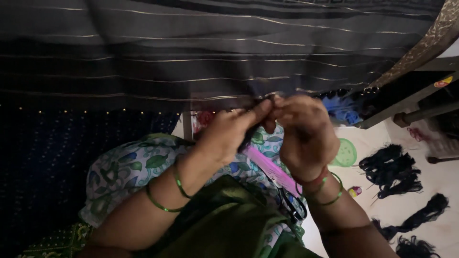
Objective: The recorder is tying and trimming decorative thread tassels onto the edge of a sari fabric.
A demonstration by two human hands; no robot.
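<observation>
The lower edge of a dark striped cloth (201, 62) is pinched between the fingertips of both hands, which are drawn together just under the hanging fabric. The left hand (229, 131) is closed with its fingers pressed onto the hem and a dark tuft of threads; the right hand (301, 134) is curled tight against it, fingertips touching the same spot. Thin green bangles (177, 184) are worn on the left forearm, and green and red ones on the right wrist. Below the hands, a pink comb (270, 169) and black-handled scissors (291, 203) are laid on the lap, on a floral green-and-white garment (129, 169). Bundles of dark thread (392, 169) are spread on the pale floor (444, 179) to the right, well apart from the hands.
</observation>
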